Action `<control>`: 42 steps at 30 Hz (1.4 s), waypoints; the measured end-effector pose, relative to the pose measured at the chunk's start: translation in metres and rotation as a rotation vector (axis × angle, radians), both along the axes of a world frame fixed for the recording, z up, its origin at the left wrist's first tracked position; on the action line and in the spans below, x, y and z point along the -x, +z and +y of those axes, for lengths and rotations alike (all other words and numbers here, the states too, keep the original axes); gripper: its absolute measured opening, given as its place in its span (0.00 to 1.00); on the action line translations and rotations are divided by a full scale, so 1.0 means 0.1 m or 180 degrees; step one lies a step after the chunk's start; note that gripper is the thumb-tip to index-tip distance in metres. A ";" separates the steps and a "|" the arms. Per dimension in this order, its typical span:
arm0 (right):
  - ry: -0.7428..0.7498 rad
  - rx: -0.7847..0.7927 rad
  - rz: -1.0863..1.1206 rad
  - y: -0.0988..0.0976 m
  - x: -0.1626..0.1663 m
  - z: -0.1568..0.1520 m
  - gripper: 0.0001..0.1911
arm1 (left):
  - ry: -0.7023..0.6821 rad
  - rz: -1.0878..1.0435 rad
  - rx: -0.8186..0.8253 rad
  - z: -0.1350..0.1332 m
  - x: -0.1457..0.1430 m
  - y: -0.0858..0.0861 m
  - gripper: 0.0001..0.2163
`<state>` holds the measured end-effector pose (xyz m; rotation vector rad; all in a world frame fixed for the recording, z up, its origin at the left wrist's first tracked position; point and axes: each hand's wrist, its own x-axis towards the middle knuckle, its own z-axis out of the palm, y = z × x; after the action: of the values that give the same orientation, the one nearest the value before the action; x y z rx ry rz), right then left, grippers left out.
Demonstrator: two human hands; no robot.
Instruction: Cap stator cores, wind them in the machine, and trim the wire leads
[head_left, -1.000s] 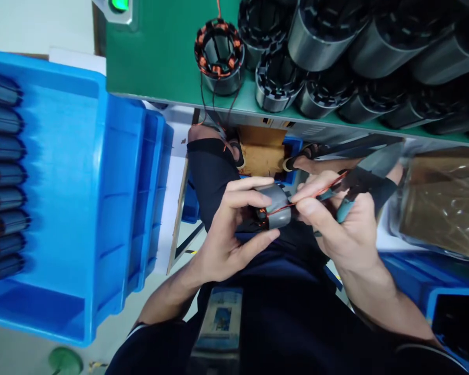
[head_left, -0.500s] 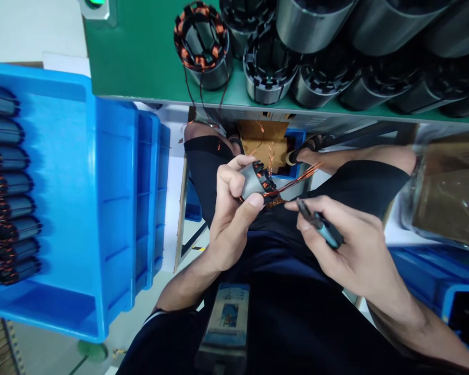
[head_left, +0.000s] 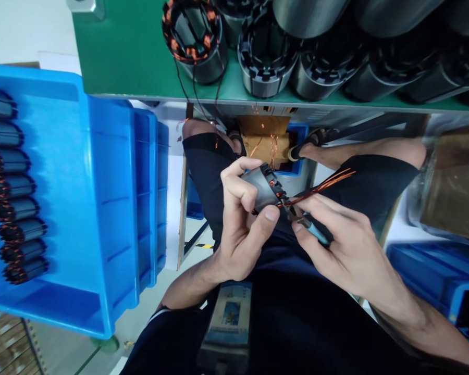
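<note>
My left hand [head_left: 244, 224] is closed around a motor stator [head_left: 261, 186], a grey metal cylinder with black slotted end and copper windings, tilted so that this end faces right. A bundle of copper wires [head_left: 328, 183] runs from its lower edge out to the right. Wire cutters [head_left: 315, 229] with blue-and-black handles sit in my right hand [head_left: 346, 242]. Their jaws are at the wires, close by the stator's rim; whether the blades have closed I cannot tell. My right index finger lies along the bundle.
On the green bench [head_left: 117, 57] stands a wound stator [head_left: 195, 39] with hanging wires, beside rows of bare stator cores [head_left: 268, 57]. A blue bin [head_left: 74, 172] at left holds several wound stators [head_left: 23, 229]. Another blue bin [head_left: 430, 265] is at right. Wire scraps hang below the bench.
My right hand has brought the wire cutters left and up to the wires by the stator. My left hand and the stator have shifted slightly right. The wire bundle now reaches further right.
</note>
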<state>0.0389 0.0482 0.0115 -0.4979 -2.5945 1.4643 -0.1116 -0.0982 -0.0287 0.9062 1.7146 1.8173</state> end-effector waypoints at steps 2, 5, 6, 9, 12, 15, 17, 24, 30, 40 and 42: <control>-0.0027 -0.0007 0.0020 0.01 0.01 0.01 0.13 | 0.0046 0.0038 0.0008 0.02 -0.01 -0.01 0.13; -0.0068 -0.0022 0.0013 0.01 0.01 0.01 0.11 | 0.0090 0.0100 0.0000 0.03 -0.02 0.00 0.15; -0.0091 -0.0037 0.0000 0.01 0.00 0.01 0.10 | 0.0075 0.0124 -0.0003 0.03 -0.02 0.00 0.14; -0.0231 -0.0072 0.0020 -0.06 -0.02 0.00 0.08 | 0.0083 0.0138 0.0099 -0.01 -0.03 0.01 0.13; -0.0339 0.0011 0.0023 -0.26 0.02 0.05 0.06 | 0.0186 0.0126 0.0294 -0.01 -0.06 -0.14 0.11; -0.0256 0.0191 -0.0427 -0.65 0.16 0.21 0.13 | 0.0391 0.0156 0.0510 0.07 -0.04 -0.55 0.12; -0.0127 0.0289 -0.0805 -1.00 0.31 0.35 0.18 | 0.0605 0.0106 0.0843 0.18 0.01 -0.94 0.15; 0.0141 0.0590 -0.1544 -2.04 0.72 0.62 0.25 | 0.0925 -0.0016 0.1687 0.49 0.22 -2.01 0.15; 0.0228 0.1164 -0.1583 -2.20 0.82 0.68 0.24 | 0.0898 0.0286 0.1750 0.41 0.26 -2.13 0.13; 0.0071 0.1961 -0.0510 -1.34 0.49 0.41 0.33 | -0.0268 0.1548 0.0559 -0.08 0.15 -1.27 0.15; 0.0096 0.1911 -0.0304 -1.11 0.40 0.40 0.32 | -0.0205 0.1554 0.0253 -0.14 0.13 -1.08 0.27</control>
<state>-0.0013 0.0880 -0.0994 -0.5955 -2.1909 2.2811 -0.1243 -0.1118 -0.1368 1.4410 1.9939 1.5564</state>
